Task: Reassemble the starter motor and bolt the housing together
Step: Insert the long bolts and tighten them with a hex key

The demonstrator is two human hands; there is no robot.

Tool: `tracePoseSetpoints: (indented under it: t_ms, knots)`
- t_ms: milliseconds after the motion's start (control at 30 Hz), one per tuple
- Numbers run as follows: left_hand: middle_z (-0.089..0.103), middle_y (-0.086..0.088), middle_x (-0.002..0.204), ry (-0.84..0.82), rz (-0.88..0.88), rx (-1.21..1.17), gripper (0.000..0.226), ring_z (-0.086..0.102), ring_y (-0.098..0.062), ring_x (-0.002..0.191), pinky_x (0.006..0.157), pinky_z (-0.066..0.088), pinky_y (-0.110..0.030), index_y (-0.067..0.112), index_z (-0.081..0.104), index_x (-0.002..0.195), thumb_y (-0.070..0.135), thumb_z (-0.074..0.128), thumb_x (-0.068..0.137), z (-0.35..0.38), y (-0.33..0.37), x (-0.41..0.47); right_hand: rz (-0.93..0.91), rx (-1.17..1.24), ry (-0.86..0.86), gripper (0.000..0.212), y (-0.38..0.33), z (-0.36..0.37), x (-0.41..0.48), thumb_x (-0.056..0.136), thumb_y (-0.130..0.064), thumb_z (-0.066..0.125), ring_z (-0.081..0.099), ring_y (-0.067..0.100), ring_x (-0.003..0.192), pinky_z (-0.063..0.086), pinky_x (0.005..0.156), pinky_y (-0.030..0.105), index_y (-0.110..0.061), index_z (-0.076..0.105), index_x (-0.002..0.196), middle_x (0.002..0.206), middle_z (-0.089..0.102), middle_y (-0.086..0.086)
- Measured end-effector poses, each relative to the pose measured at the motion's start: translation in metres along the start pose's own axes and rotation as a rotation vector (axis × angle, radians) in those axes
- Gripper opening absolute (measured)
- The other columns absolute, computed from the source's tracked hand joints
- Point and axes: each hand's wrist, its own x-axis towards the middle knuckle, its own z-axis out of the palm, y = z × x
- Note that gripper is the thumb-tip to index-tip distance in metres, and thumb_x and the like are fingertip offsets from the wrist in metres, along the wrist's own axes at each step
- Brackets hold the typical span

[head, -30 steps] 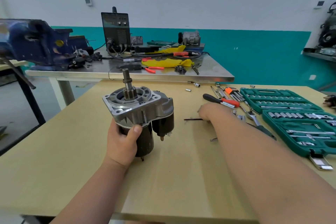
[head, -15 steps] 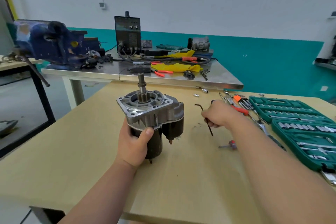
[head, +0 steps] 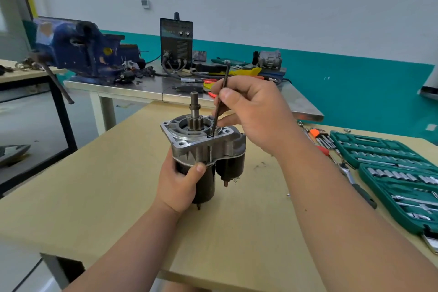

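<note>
1. My left hand (head: 180,185) is wrapped round the dark barrel of the starter motor (head: 206,147). My thumb lies across the front just under the silver housing, and I'm holding the motor upright.
2. My right hand (head: 251,111) is above it, pinching a thin black hex key (head: 219,99) between thumb and fingers. The long arm is nearly vertical, with the short bend up top.
3. The key's tip is down on the housing's top flange, at about 3 o'clock from the shaft (head: 194,111), which pokes straight up from the middle.
4. The motor is over the middle of the wooden worktop (head: 118,185), with the smaller solenoid (head: 231,166) on its 3 o'clock side. I can't tell whether the bottom stud touches the wood.
5. Out at 3 o'clock from the motor lie the open green socket cases (head: 379,149), with a ratchet (head: 358,187) just beside them. At 2 o'clock is a set of hex keys in an orange holder (head: 320,136).
6. At 12 o'clock is the steel worktop (head: 142,87), carrying a black machine with knobs (head: 176,42). At 10 o'clock sits a big blue vise (head: 78,52).
</note>
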Motion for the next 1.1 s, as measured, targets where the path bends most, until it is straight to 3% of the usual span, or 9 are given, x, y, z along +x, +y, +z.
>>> tracePoseSetpoints:
  t_ms: [167, 267, 400, 567, 633, 767, 900, 967, 1100]
  knots:
    - [0.064, 0.023, 0.104, 0.003, 0.01, -0.006, 0.056, 0.057, 0.018, 0.098, 0.076, 0.042, -0.001, 0.029, 0.055, 0.112, 0.055, 0.059, 0.063, 0.0, 0.0, -0.001, -0.013, -0.061, -0.03, 0.025, 0.0, 0.002, 0.001, 0.096, -0.013, 0.051, 0.069, 0.009, 0.078, 0.057, 0.06, 0.023, -0.032, 0.066, 0.09, 0.084, 0.067, -0.005]
    - [0.064, 0.039, 0.099, -0.001, -0.001, -0.008, 0.051, 0.056, 0.02, 0.096, 0.074, 0.042, 0.001, 0.037, 0.052, 0.109, 0.052, 0.06, 0.061, 0.0, 0.0, -0.001, -0.031, -0.101, -0.047, 0.029, -0.002, -0.002, 0.001, 0.095, -0.013, 0.053, 0.07, 0.009, 0.077, 0.057, 0.06, 0.023, -0.037, 0.066, 0.086, 0.079, 0.067, -0.012]
    - [0.06, 0.044, 0.102, -0.016, 0.0, 0.0, 0.05, 0.054, 0.021, 0.099, 0.074, 0.04, 0.002, 0.04, 0.051, 0.11, 0.051, 0.061, 0.062, -0.001, -0.001, -0.002, -0.039, -0.216, -0.025, 0.017, -0.006, -0.003, 0.003, 0.092, -0.019, 0.061, 0.068, 0.007, 0.065, 0.055, 0.054, 0.019, -0.03, 0.063, 0.079, 0.068, 0.068, -0.01]
    - [0.059, 0.044, 0.098, -0.017, -0.031, 0.003, 0.05, 0.054, 0.021, 0.095, 0.072, 0.042, 0.002, 0.043, 0.051, 0.109, 0.053, 0.06, 0.06, -0.002, -0.004, -0.002, 0.008, -0.329, -0.014, 0.018, -0.007, 0.002, 0.008, 0.09, -0.031, 0.064, 0.062, 0.006, 0.047, 0.047, 0.045, 0.022, -0.024, 0.056, 0.075, 0.061, 0.065, 0.001]
    - [0.059, 0.045, 0.099, -0.019, -0.029, -0.004, 0.052, 0.054, 0.021, 0.097, 0.073, 0.042, 0.001, 0.042, 0.05, 0.11, 0.055, 0.06, 0.061, -0.002, -0.004, -0.002, 0.069, -0.201, -0.095, 0.006, -0.008, 0.002, 0.009, 0.092, -0.021, 0.061, 0.064, 0.009, 0.051, 0.048, 0.047, 0.022, -0.022, 0.06, 0.086, 0.072, 0.071, 0.001]
    - [0.06, 0.044, 0.102, -0.026, -0.007, -0.02, 0.05, 0.055, 0.019, 0.1, 0.074, 0.042, 0.001, 0.041, 0.051, 0.111, 0.054, 0.061, 0.064, -0.002, -0.001, -0.002, 0.13, -0.066, -0.216, 0.018, -0.007, -0.005, 0.008, 0.094, -0.008, 0.054, 0.07, 0.015, 0.067, 0.055, 0.057, 0.022, -0.02, 0.067, 0.097, 0.08, 0.072, -0.002]
    - [0.061, 0.042, 0.102, -0.036, -0.005, -0.015, 0.05, 0.057, 0.016, 0.099, 0.075, 0.043, -0.001, 0.041, 0.051, 0.111, 0.056, 0.061, 0.064, -0.002, 0.0, -0.002, 0.069, -0.248, -0.124, 0.01, -0.006, 0.0, 0.007, 0.09, -0.018, 0.064, 0.067, 0.01, 0.055, 0.052, 0.049, 0.021, -0.02, 0.062, 0.08, 0.064, 0.069, -0.003]
    - [0.061, 0.041, 0.102, -0.044, -0.004, -0.01, 0.05, 0.057, 0.016, 0.099, 0.075, 0.043, -0.001, 0.041, 0.051, 0.111, 0.056, 0.061, 0.064, -0.001, 0.0, -0.002, 0.038, -0.332, -0.054, 0.02, -0.004, 0.004, 0.006, 0.087, -0.024, 0.067, 0.064, 0.007, 0.048, 0.051, 0.044, 0.021, -0.023, 0.054, 0.073, 0.054, 0.064, -0.006]
    - [0.061, 0.04, 0.103, -0.049, -0.001, -0.012, 0.049, 0.057, 0.015, 0.099, 0.076, 0.043, -0.002, 0.041, 0.051, 0.111, 0.056, 0.061, 0.065, -0.001, 0.0, -0.002, 0.052, -0.308, -0.039, 0.018, -0.003, 0.005, 0.004, 0.088, -0.026, 0.066, 0.059, 0.004, 0.043, 0.046, 0.041, 0.018, -0.02, 0.054, 0.077, 0.054, 0.061, -0.003]
